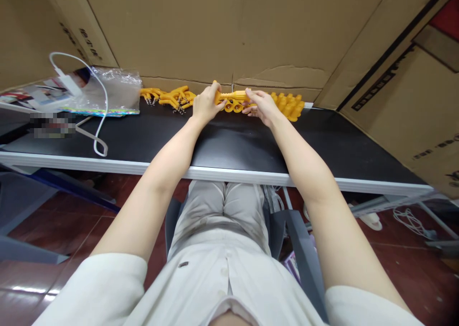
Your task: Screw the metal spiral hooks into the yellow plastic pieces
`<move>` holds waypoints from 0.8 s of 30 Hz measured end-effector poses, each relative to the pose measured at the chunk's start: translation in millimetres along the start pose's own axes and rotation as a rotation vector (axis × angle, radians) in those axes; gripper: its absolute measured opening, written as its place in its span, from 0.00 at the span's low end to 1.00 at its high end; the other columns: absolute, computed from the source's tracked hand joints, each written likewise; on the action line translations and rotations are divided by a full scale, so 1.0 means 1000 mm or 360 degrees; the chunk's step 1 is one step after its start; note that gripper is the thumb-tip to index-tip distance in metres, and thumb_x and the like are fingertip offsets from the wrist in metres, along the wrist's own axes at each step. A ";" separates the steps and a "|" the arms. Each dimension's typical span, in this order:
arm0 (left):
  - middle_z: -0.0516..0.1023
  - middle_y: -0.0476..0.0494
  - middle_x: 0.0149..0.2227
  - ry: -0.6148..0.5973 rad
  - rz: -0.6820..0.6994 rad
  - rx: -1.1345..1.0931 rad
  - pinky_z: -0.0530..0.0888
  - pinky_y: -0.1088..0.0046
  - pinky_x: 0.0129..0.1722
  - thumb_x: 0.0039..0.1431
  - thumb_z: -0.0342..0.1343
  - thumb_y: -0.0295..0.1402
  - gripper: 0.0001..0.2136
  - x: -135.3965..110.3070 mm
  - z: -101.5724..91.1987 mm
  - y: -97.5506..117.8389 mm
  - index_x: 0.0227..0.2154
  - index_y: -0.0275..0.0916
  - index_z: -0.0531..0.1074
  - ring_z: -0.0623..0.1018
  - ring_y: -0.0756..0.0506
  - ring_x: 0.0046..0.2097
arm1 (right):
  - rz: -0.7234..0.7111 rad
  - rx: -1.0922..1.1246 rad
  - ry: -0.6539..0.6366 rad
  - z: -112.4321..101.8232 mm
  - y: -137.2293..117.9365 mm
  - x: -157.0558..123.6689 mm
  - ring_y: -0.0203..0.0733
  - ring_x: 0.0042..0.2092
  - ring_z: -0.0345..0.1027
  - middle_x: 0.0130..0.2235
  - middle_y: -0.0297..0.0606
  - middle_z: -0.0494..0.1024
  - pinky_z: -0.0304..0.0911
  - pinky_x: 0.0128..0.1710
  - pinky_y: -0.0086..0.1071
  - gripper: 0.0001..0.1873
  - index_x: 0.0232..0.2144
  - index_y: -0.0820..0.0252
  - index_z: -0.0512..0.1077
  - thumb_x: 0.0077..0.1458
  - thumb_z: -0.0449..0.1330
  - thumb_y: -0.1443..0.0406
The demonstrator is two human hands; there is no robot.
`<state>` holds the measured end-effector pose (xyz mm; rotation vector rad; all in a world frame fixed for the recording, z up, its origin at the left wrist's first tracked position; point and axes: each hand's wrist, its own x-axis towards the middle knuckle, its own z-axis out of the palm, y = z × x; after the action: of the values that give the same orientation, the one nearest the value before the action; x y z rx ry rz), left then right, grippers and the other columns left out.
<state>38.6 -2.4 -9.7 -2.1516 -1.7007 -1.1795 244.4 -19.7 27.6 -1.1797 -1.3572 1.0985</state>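
Near the back of the black tabletop, my left hand is closed around a yellow-orange plastic part, whose tip pokes up above the fingers. A ribbed yellow-orange plastic piece stretches between my two hands. The fingers of my right hand are closed about its right end. Whether both hands grip one joined piece cannot be made out. Just below it, round hollow ends of yellow-orange parts face me. Left of my left hand lie several branched yellow-orange plastic parts with metal coil springs. Beyond my right hand stand several yellow-orange cylinders in rows.
Cardboard walls rise behind and beside the black tabletop. At the left are a clear plastic bag, printed papers and a white cable. The table's pale front edge passes under my forearms.
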 end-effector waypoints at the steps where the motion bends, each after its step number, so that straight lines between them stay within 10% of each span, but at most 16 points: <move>1: 0.82 0.39 0.53 0.0007 0.0005 -0.0019 0.76 0.59 0.55 0.63 0.62 0.35 0.19 0.000 0.000 0.000 0.56 0.46 0.74 0.81 0.33 0.56 | -0.0067 0.0012 -0.0015 -0.002 0.002 0.002 0.35 0.29 0.77 0.32 0.32 0.80 0.67 0.27 0.26 0.25 0.42 0.56 0.74 0.57 0.74 0.45; 11: 0.81 0.39 0.54 0.0013 0.0063 -0.0057 0.76 0.58 0.56 0.61 0.63 0.31 0.19 0.001 0.000 0.003 0.55 0.46 0.74 0.80 0.33 0.59 | -0.0377 -0.0069 -0.0067 -0.016 0.019 0.024 0.41 0.34 0.80 0.31 0.34 0.80 0.72 0.32 0.30 0.26 0.37 0.56 0.75 0.54 0.75 0.42; 24: 0.75 0.33 0.64 -0.0169 -0.0031 0.0154 0.76 0.56 0.55 0.68 0.58 0.38 0.23 -0.007 -0.020 0.025 0.65 0.50 0.70 0.79 0.28 0.62 | -0.0194 0.0111 -0.0195 -0.018 0.015 0.020 0.38 0.32 0.79 0.33 0.34 0.81 0.74 0.33 0.30 0.33 0.38 0.55 0.73 0.52 0.70 0.34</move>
<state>50.9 -27.3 8.1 -2.1798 -1.7864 -0.9818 263.0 2.2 16.6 -0.9797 -1.4528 1.1361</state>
